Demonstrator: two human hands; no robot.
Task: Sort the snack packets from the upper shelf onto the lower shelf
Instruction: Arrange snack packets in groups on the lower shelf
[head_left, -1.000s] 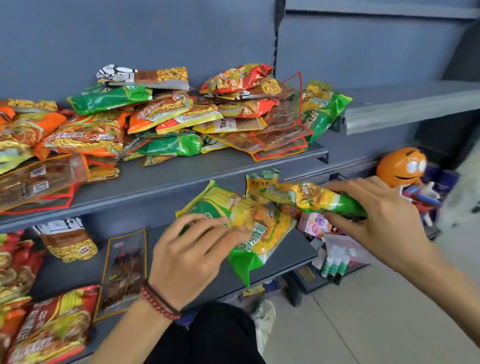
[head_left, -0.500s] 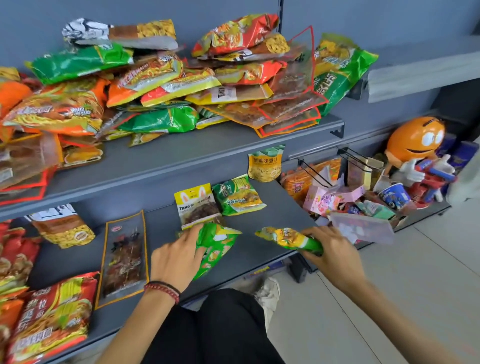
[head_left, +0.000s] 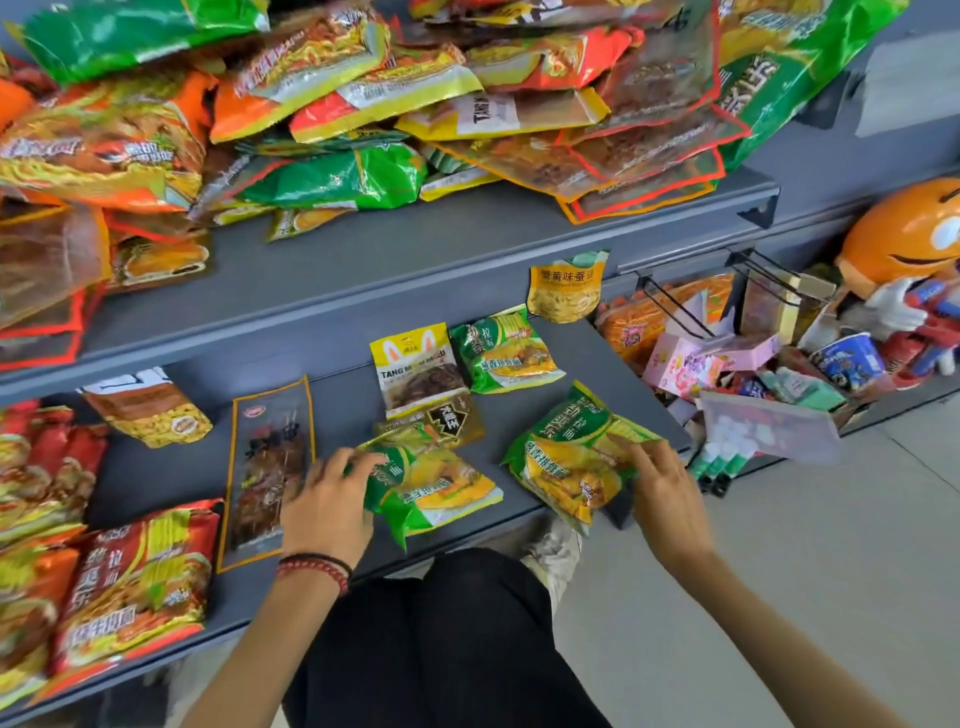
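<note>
Left hand (head_left: 324, 499): curled over the left end of the middle green packet (head_left: 431, 483), gripping it against the lower shelf (head_left: 171, 467), bottom centre of the frame.
Right hand (head_left: 665, 499): pinching the right edge of the corner green packet (head_left: 571, 457), right of centre; hard to tell how firmly.
Task's things: both green packets down on the lower shelf; most other snack packets heaped on the upper shelf (head_left: 415, 260), across the top of the frame.
Risk, corner packet: hangs past the shelf's front right corner; likely tips to the floor if let go there.
Risk, middle packet: overlaps the small dark packet (head_left: 441, 421) and reaches the front edge; could drag that one askew when slid.
Risk, pile (head_left: 363, 104): loose, stacked slantwise; may slump forward when one is pulled from beneath.
Edges: front lip of the lower shelf just under both hands; right end just beside the clutter of boxes (head_left: 727, 364).
Open room: bare grey strip between the long clear packet (head_left: 272, 467) and the red packets (head_left: 140, 571), lower left; a little more behind the corner packet, below the yellow pouch (head_left: 566, 286).
</note>
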